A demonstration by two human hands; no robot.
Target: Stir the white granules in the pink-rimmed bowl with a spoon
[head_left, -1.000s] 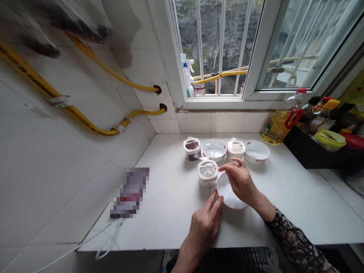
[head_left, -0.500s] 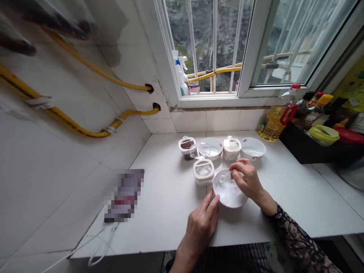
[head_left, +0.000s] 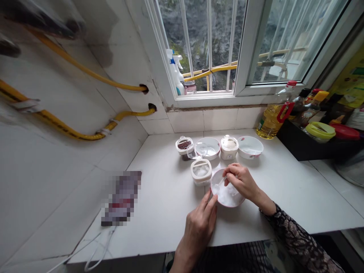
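Observation:
A round bowl with a pinkish rim (head_left: 229,199) holds a white, salt-like substance and stands near the counter's front. My left hand (head_left: 200,220) grips the bowl's left edge with its fingertips. Over the bowl, my right hand (head_left: 241,180) pinches a small white spoon (head_left: 220,183), whose tip is down in the white substance. Just left of the bowl stands a container of white contents (head_left: 201,171) with its clear lid flipped up. Behind it are a container of dark red contents (head_left: 184,146), a white bowl (head_left: 209,148), a container of pale powder (head_left: 229,146) and another white bowl (head_left: 250,146).
A pixelated flat object (head_left: 121,199) with a white cable lies at the counter's left. At the back right are an oil bottle (head_left: 269,123) and a black rack (head_left: 295,146) of bottles and jars. A barred window (head_left: 210,45) rises behind, and yellow pipes (head_left: 68,131) run along the left wall.
My right hand has moved slightly left and down with the spoon, whose tip is now nearer the bowl's left side. The whole view has shifted a little.

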